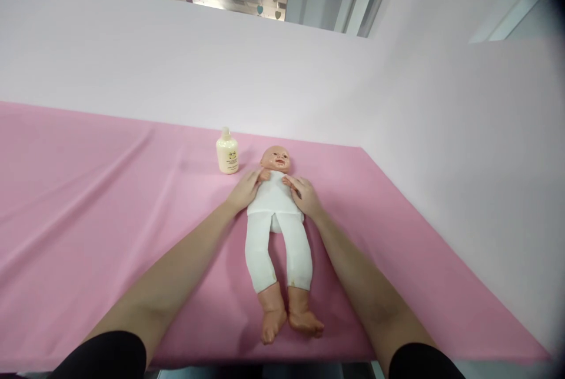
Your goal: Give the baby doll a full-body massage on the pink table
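A baby doll [275, 196] in a white top and white leggings lies face up, its head toward the wall and its bare feet toward me. My left hand [245, 190] is at the doll's arm on the left side of its chest, with fingers wrapped round the doll's small hand. On the right side, my right hand [305, 195] is closed round the doll's other hand and forearm. Both of the doll's hands rest near its upper chest. A bottle of pale yellow liquid [228, 155] stands upright left of the doll's head.
Pink cloth [110, 190] with some creases covers the table. A white wall [176, 61] rises behind it, and another white wall [477, 132] runs along the right. Heart-shaped decorations hang beyond the back wall.
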The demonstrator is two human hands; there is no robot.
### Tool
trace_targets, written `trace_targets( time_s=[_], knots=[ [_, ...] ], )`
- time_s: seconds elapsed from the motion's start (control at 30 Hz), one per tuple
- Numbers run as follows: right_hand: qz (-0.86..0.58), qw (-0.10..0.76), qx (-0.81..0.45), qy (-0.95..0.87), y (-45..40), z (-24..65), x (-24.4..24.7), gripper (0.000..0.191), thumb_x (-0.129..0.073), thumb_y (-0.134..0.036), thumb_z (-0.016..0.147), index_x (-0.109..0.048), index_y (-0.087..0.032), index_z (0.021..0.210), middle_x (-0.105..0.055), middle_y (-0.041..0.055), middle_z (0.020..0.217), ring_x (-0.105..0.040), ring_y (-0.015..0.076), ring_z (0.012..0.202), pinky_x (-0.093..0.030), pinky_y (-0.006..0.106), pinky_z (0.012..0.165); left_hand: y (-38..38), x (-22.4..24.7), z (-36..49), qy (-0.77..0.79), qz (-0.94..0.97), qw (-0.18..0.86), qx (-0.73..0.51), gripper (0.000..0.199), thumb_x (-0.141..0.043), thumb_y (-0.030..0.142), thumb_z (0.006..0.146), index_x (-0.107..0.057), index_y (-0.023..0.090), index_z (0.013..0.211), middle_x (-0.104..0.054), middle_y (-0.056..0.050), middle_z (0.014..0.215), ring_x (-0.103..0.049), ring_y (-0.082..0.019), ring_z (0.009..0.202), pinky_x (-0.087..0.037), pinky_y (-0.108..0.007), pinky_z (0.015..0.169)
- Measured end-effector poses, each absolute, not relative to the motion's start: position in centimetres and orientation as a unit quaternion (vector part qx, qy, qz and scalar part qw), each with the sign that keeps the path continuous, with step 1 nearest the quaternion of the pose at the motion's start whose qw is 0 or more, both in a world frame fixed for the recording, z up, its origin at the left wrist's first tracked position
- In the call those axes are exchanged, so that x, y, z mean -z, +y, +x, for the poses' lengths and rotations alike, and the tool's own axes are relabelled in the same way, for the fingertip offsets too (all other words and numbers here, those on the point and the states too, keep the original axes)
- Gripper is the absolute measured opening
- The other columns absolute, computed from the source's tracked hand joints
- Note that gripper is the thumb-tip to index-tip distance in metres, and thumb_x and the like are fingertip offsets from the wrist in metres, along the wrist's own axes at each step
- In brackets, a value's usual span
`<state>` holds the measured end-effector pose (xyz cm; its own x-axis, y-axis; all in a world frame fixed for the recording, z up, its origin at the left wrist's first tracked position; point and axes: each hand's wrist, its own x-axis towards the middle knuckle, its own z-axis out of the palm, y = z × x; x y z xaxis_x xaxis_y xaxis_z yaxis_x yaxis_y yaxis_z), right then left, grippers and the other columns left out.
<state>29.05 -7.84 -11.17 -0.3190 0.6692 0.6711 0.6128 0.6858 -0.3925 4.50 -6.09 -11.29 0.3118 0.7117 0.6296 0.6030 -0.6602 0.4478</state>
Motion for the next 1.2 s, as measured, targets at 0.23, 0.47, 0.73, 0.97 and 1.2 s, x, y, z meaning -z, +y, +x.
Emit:
trace_targets(
  time_s=[0.23,0.47,0.73,0.97,1.2],
  knots=[
    [-0.401,0.501,-0.069,-0.764,-7.9,29.1,11.3,0.045,-0.045,-0.023,0.088,-0.049,-0.026,0.133,-0.058,0.0063,0.127,-0.051,0.0214,0.118,-0.039,0.043,0.106,-6.5,11.2,4.8,0.427,0.783,0.078,-0.445,0.040,-0.042,0.021,0.090,-0.045,0.016,0.130,-0.054,-0.014,0.127,-0.047,-0.025,0.120,-0.036,-0.045,0.105],
    [-0.417,0.718,-0.192,-0.523,-6.0,31.2,12.0,0.055,-0.049,-0.031,0.085,-0.036,-0.018,0.138,-0.045,0.0114,0.140,-0.045,0.0187,0.129,-0.033,0.041,0.111,-4.3,12.2,2.6,0.479,0.490,0.213,-0.696,0.029,-0.048,0.023,0.089,-0.049,0.022,0.118,-0.056,-0.009,0.125,-0.051,-0.021,0.121,-0.037,-0.039,0.107],
    [-0.502,0.767,-0.267,-0.296,-3.7,34.1,14.6,0.046,-0.035,-0.036,0.085,-0.046,-0.016,0.125,-0.030,0.0111,0.149,-0.027,0.0175,0.141,-0.024,0.041,0.116,-1.9,14.2,0.6,0.531,0.248,0.326,-0.742,0.025,-0.042,0.028,0.092,-0.046,0.019,0.114,-0.057,-0.011,0.123,-0.055,-0.021,0.119,-0.045,-0.037,0.100],
    [-0.416,0.715,-0.205,-0.523,-6.3,31.0,11.7,0.053,-0.046,-0.038,0.088,-0.038,-0.018,0.137,-0.044,0.0117,0.141,-0.043,0.0191,0.131,-0.033,0.041,0.110,-4.3,12.4,2.2,0.465,0.506,0.208,-0.697,0.034,-0.049,0.027,0.089,-0.049,0.021,0.122,-0.056,-0.010,0.126,-0.052,-0.022,0.120,-0.040,-0.038,0.104],
    [-0.409,0.450,-0.113,-0.786,-7.1,29.7,12.0,0.047,-0.048,-0.035,0.089,-0.047,-0.025,0.135,-0.055,0.0062,0.132,-0.050,0.0230,0.122,-0.034,0.045,0.108,-6.3,11.1,4.4,0.410,0.802,0.091,-0.424,0.040,-0.042,0.024,0.091,-0.047,0.019,0.130,-0.056,-0.010,0.125,-0.050,-0.024,0.117,-0.038,-0.043,0.103]
  ],
)
